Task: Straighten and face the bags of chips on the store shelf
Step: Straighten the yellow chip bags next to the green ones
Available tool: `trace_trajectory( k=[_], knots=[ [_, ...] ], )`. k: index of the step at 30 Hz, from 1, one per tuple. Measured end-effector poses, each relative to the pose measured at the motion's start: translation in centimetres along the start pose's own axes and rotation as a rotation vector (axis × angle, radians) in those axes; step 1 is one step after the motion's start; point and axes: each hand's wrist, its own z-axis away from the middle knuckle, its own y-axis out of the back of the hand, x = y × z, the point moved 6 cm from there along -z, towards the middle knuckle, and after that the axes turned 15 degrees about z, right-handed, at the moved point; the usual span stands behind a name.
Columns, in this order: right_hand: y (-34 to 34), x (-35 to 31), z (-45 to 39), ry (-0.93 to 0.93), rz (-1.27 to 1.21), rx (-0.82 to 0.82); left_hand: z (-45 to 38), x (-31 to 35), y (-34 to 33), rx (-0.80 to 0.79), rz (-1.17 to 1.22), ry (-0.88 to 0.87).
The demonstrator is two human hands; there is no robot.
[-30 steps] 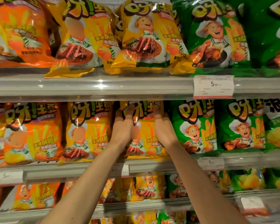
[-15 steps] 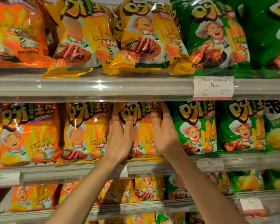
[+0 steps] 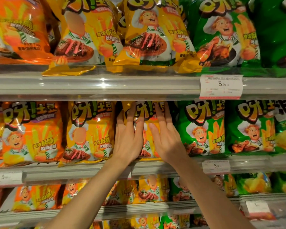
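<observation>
A yellow chip bag [image 3: 145, 111] stands upright in the middle shelf row, between another yellow bag [image 3: 89, 131] and a green bag [image 3: 203, 128]. My left hand [image 3: 128, 138] lies flat on its left half, fingers spread and pointing up. My right hand [image 3: 167, 136] presses flat on its right half, fingers also apart. Both palms cover most of the bag's front; only its top logo and a strip between the hands show.
An orange bag [image 3: 28, 133] stands at the left of the same row. The upper shelf [image 3: 106, 86] holds yellow bags [image 3: 152, 35] leaning forward over its lip and a price tag [image 3: 220, 86]. Lower shelves hold smaller bags [image 3: 149, 190].
Both hands went from gripping the yellow bag's sides to lying flat on its front, fingers stretched upward. The bag sits a little further back and straighter.
</observation>
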Motion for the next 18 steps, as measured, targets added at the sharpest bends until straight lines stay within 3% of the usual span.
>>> trace_trajectory(
  k=[7, 13, 15, 18],
  knots=[
    [0.3, 0.4, -0.1, -0.052, -0.171, -0.043, 0.6, 0.1, 0.8, -0.097, -0.003, 0.017],
    [1.5, 2.6, 3.6, -0.725, -0.943, -0.474, 3.9, 0.8, 3.7, -0.12, 0.056, 0.002],
    [2.7, 2.9, 5.1, -0.849, -1.019, -0.55, 5.6, 0.9, 4.7, -0.092, 0.151, 0.051],
    [4.4, 3.6, 7.2, -0.881, -0.991, -0.524, 8.1, 1.0, 5.8, -0.047, 0.243, 0.148]
  ],
)
